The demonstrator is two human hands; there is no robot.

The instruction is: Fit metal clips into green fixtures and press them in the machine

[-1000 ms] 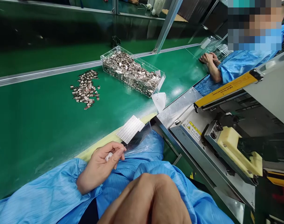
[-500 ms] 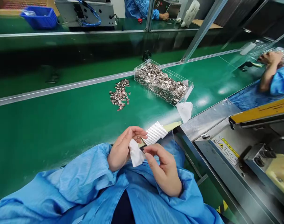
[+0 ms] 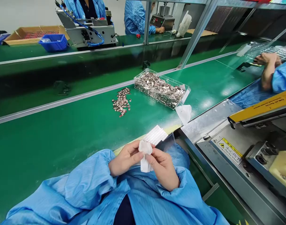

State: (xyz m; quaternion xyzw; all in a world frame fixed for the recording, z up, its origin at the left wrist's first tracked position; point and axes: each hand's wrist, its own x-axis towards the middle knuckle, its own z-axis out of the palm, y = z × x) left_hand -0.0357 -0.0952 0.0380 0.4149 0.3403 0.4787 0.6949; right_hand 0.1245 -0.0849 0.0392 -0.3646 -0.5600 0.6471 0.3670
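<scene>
Between my two hands is a crumpled white cloth or tissue (image 3: 145,148), held over my lap. My left hand (image 3: 126,157) pinches its left side with thumb and fingers. On the other side, my right hand (image 3: 163,167) grips it the same way. Anything wrapped inside the cloth is hidden. Just beyond my fingers, a flat block of small silvery pieces in rows (image 3: 155,134) lies at the bench edge by a yellowish strip (image 3: 173,128). Farther off is a loose pile of small metal parts (image 3: 121,101). A clear box (image 3: 154,96) full of similar metal parts stands right of the pile.
A white cloth (image 3: 184,114) lies by the box at the bench corner. To my right is a machine with a yellow bar (image 3: 262,107) and a warning label (image 3: 229,151). A co-worker's arm (image 3: 268,70) is at far right. Across the divider sits a blue bin (image 3: 53,42).
My hands have come together on the white cloth, which was hanging from my left hand. My left fingers have closed on it. The view has tilted up slightly.
</scene>
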